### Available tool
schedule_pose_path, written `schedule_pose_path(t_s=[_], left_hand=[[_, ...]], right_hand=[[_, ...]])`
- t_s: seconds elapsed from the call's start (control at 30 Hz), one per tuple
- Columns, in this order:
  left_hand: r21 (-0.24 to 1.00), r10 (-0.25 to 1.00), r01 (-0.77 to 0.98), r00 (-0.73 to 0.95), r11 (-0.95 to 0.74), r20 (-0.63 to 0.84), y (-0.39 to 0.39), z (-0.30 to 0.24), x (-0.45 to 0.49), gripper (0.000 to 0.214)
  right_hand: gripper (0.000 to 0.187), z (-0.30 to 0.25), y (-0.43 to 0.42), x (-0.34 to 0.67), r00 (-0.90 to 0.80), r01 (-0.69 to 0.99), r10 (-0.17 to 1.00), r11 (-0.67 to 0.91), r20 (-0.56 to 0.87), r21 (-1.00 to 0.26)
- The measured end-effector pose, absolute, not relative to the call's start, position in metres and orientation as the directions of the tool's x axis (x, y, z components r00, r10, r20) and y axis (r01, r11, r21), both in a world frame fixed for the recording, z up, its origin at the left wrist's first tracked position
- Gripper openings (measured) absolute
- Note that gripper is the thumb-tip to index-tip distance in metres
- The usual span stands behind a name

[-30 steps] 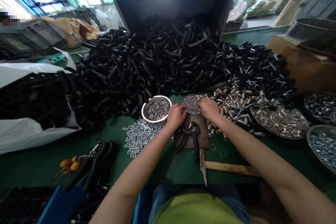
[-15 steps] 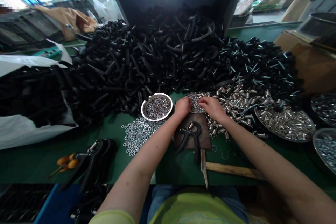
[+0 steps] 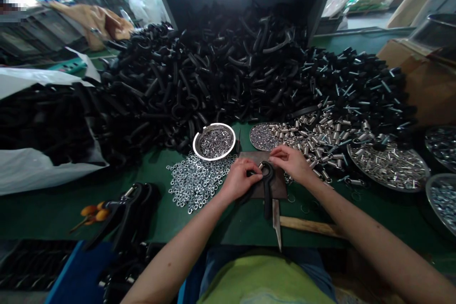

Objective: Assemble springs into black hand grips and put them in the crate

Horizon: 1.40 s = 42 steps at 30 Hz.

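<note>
A black hand grip exerciser [image 3: 268, 190] with a coil spring lies on a dark square plate [image 3: 279, 191] in front of me. My left hand [image 3: 241, 179] covers its left handle, thumb and fingertips closed at the spring end. My right hand [image 3: 292, 163] hovers just right of the exerciser's top, its thumb and forefinger pinched together; whatever is between them is too small to make out. Behind the plate sits an oval tray of tiny metal parts [image 3: 262, 137]. A round metal bowl of small pins [image 3: 215, 142] stands left of it, with loose nuts [image 3: 197, 183] spilled in front.
A hammer [image 3: 309, 226] lies near the table's front edge. Coil springs [image 3: 322, 138] are heaped to the right, beside a bowl of metal pins [image 3: 390, 166]. Black handles [image 3: 210, 73] pile up behind. Finished-looking exercisers [image 3: 130, 216] and orange fruit [image 3: 93, 212] are at left.
Both hands have come back from the oval tray towards me. My left hand now rests on the exerciser, and my right is beside its top.
</note>
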<state>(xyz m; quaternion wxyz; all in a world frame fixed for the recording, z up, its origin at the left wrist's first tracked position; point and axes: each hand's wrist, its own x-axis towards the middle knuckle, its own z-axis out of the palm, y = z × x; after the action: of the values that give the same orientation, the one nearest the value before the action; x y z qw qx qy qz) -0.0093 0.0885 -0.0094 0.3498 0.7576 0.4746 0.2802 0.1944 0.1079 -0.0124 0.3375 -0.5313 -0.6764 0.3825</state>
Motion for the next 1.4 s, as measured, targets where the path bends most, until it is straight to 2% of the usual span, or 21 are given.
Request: schedule_pose_path(t_s=[0.23, 0.43, 0.63, 0.77, 0.87, 0.93, 1.07, 1.17, 1.27, 1.4], left_hand=[[0.804, 0.946, 0.545, 0.317, -0.238, 0.066, 0.079, -0.025, -0.009, 0.003], [0.821, 0.936, 0.517, 0.348, -0.242, 0.057, 0.081, -0.028, -0.010, 0.005], [0.832, 0.924, 0.501, 0.382, -0.239, 0.036, 0.084, -0.028, -0.013, 0.006], [0.840, 0.915, 0.491, 0.402, -0.232, 0.018, 0.088, -0.029, -0.014, 0.007], [0.838, 0.915, 0.517, 0.400, -0.176, -0.055, 0.092, -0.029, -0.012, 0.009], [0.825, 0.918, 0.552, 0.378, -0.119, -0.121, 0.094, -0.027, -0.010, 0.010], [0.822, 0.913, 0.556, 0.389, -0.124, -0.125, 0.094, -0.022, -0.008, 0.008], [0.827, 0.897, 0.535, 0.433, -0.176, -0.090, 0.092, -0.017, -0.008, 0.006], [0.802, 0.904, 0.581, 0.405, -0.138, -0.138, 0.093, -0.011, -0.004, 0.006], [0.755, 0.901, 0.656, 0.330, -0.005, -0.281, 0.099, -0.008, 0.003, 0.007]], right_hand=[[0.006, -0.012, 0.114, 0.185, -0.331, 0.602, 0.939, 0.282, 0.087, -0.748], [0.006, -0.007, 0.121, 0.180, -0.407, 0.672, 0.912, 0.342, 0.058, -0.657], [0.005, -0.002, 0.128, 0.177, -0.434, 0.730, 0.901, 0.341, -0.015, -0.593], [0.003, -0.002, 0.143, 0.174, -0.436, 0.761, 0.891, 0.291, -0.126, -0.580], [0.005, -0.001, 0.152, 0.170, -0.442, 0.774, 0.873, 0.255, -0.206, -0.579], [0.008, 0.004, 0.149, 0.168, -0.431, 0.782, 0.880, 0.254, -0.200, -0.569], [0.020, 0.019, 0.108, 0.178, -0.379, 0.799, 0.922, 0.283, -0.079, -0.530], [0.014, 0.025, 0.057, 0.204, -0.396, 0.801, 0.918, 0.338, -0.013, -0.495], [0.013, 0.018, 0.005, 0.234, -0.424, 0.824, 0.900, 0.338, -0.099, -0.455], [0.017, -0.006, -0.041, 0.251, -0.393, 0.892, 0.905, 0.332, -0.164, -0.306]])
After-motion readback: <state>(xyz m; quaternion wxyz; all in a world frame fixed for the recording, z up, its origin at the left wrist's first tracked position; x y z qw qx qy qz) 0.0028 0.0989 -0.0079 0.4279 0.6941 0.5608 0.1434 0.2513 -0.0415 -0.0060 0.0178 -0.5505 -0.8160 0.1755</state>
